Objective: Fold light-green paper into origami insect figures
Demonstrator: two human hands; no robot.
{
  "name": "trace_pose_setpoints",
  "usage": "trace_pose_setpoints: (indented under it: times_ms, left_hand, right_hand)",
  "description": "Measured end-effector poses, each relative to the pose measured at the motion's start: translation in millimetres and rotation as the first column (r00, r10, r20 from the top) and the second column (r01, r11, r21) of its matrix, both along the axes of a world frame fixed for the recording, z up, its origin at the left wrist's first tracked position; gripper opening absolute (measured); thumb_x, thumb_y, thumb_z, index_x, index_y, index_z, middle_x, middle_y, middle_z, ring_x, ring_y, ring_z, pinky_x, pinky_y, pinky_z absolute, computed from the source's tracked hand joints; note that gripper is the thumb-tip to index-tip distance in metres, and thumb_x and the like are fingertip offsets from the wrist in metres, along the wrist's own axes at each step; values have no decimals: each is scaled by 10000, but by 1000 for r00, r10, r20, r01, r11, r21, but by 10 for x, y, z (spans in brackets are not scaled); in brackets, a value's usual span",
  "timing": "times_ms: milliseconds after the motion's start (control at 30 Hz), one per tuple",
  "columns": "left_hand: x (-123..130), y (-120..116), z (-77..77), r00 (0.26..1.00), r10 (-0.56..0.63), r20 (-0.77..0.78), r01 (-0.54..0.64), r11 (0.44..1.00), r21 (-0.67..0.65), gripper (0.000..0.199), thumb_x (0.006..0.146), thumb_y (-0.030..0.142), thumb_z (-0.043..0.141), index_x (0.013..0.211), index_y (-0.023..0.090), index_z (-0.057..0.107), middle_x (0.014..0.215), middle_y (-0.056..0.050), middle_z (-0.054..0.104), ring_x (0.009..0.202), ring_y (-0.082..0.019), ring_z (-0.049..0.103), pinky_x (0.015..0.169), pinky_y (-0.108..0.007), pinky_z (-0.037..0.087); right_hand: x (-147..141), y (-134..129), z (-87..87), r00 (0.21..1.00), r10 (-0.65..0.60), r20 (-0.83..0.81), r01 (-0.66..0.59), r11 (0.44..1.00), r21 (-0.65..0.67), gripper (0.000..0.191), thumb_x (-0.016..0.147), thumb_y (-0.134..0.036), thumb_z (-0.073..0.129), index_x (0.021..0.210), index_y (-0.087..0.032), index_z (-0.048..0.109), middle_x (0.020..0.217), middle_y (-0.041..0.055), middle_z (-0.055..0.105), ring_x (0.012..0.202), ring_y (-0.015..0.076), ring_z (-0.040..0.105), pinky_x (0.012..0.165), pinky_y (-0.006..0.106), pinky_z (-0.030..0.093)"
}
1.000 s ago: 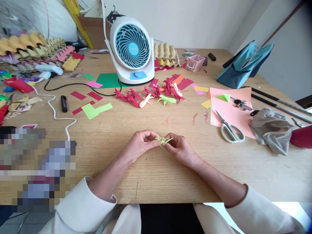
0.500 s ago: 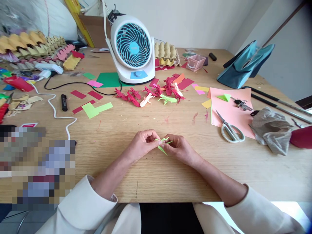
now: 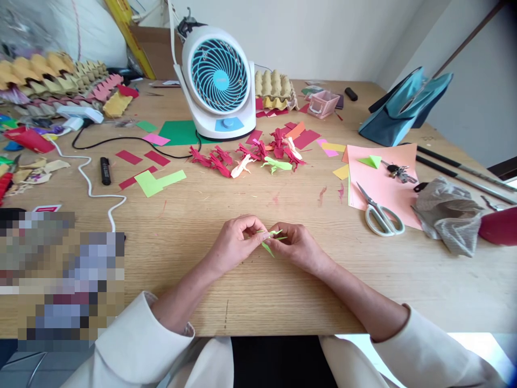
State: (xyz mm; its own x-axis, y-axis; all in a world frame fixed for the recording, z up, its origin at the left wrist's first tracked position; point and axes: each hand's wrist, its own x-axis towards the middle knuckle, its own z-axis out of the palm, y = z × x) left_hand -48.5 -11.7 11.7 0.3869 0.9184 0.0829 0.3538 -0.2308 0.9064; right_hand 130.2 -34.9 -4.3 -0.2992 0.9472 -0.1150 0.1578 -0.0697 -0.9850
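Observation:
Between my fingertips, just above the wooden table [image 3: 250, 291], is a small light-green folded paper figure [image 3: 267, 248] with thin pointed strips sticking out. My left hand [image 3: 236, 242] pinches it from the left with thumb and forefinger. From the right, my right hand [image 3: 301, 248] pinches it too, and the two hands almost meet. The fingers hide much of its middle. Beyond my hands lies a row of folded paper figures: several red ones [image 3: 220, 159], a pale one [image 3: 243, 165] and a light-green one [image 3: 278, 164].
A white fan [image 3: 220, 81] stands behind the paper figures. To the right, scissors [image 3: 379, 213] rest partly on pink paper [image 3: 383, 186], near keys [image 3: 401, 173]. Light-green paper pieces [image 3: 155, 183], a black marker [image 3: 105, 171] and a white cable [image 3: 91, 180] lie to the left.
Both hands stay in nearly the same place around the green paper figure. My fingers have shifted slightly, and its upper strip sits a little differently. The view has moved very slightly.

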Motion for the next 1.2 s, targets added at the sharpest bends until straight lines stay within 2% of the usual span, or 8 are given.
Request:
trace_pose_setpoints:
  times_ms: [133, 267, 433, 567, 833, 1000, 1100, 1200]
  left_hand:
    - [13, -12, 12, 1000, 6, 8, -6, 1000, -12, 151, 823, 261, 654, 719, 153, 671, 695, -8, 676, 632, -110, 590, 592, -201, 436]
    - [15, -2, -49, 1000, 17, 11, -16, 999, -52, 161, 809, 306, 685, 759, 154, 671, 694, -8, 678, 618, -112, 585, 592, -209, 439]
    - [1, 27, -117, 996, 27, 80, -16, 991, -135, 210, 774, 347, 731, 836, 156, 668, 705, -2, 671, 603, -109, 569, 571, -211, 428]
    - [-27, 49, -124, 985, 20, 173, 9, 987, -162, 209, 807, 353, 706, 875, 158, 677, 766, -22, 695, 688, -132, 615, 648, -233, 475]
    - [-46, 36, -104, 991, 48, 125, -29, 989, -146, 216, 798, 361, 729, 860, 158, 697, 760, -34, 725, 685, -146, 647, 652, -243, 494]
    - [-46, 41, -74, 976, 24, 215, 21, 979, -204, 264, 828, 384, 705, 981, 169, 704, 832, -34, 738, 762, -152, 670, 704, -240, 505]
    - [-34, 44, -44, 968, 26, 249, 23, 981, -193, 262, 884, 405, 629, 932, 161, 713, 853, -31, 726, 791, -149, 665, 732, -237, 506]
    - [-20, 40, -18, 971, 50, 234, -3, 981, -196, 305, 900, 427, 590, 849, 148, 700, 789, -26, 702, 763, -152, 652, 740, -247, 505]
  right_hand:
    - [44, 42, -9, 998, 50, -31, -50, 999, -13, 382, 738, -517, 732, 754, -150, 626, 659, -9, 578, 600, 103, 467, 560, 229, 366]
    - [105, 79, -7, 992, 117, -50, -118, 993, -20, 378, 721, -504, 753, 739, -145, 638, 638, -20, 550, 608, 100, 455, 572, 228, 361]
    - [95, 59, -48, 998, 60, -28, -60, 998, 1, 352, 756, -477, 737, 713, -149, 616, 610, -31, 502, 575, 89, 398, 534, 229, 303]
    - [54, 44, -78, 997, -7, -79, 6, 1000, -3, 343, 771, -472, 723, 718, -158, 595, 618, -25, 520, 563, 93, 405, 536, 239, 308]
    - [81, 81, -17, 997, 48, -67, -49, 999, -4, 276, 764, -426, 726, 761, -164, 641, 633, -25, 564, 577, 100, 453, 576, 246, 343]
    - [62, 75, 22, 998, -9, -56, 8, 1000, -6, 228, 772, -388, 698, 781, -166, 650, 629, -29, 533, 576, 96, 411, 544, 237, 310]
    - [59, 73, 9, 997, -14, -79, 13, 1000, -22, 218, 790, -373, 671, 775, -159, 635, 610, -36, 492, 555, 84, 365, 521, 234, 268]
    - [64, 70, -2, 996, -34, -84, 32, 999, -27, 197, 795, -349, 664, 775, -156, 625, 602, -46, 459, 544, 74, 329, 511, 232, 235]
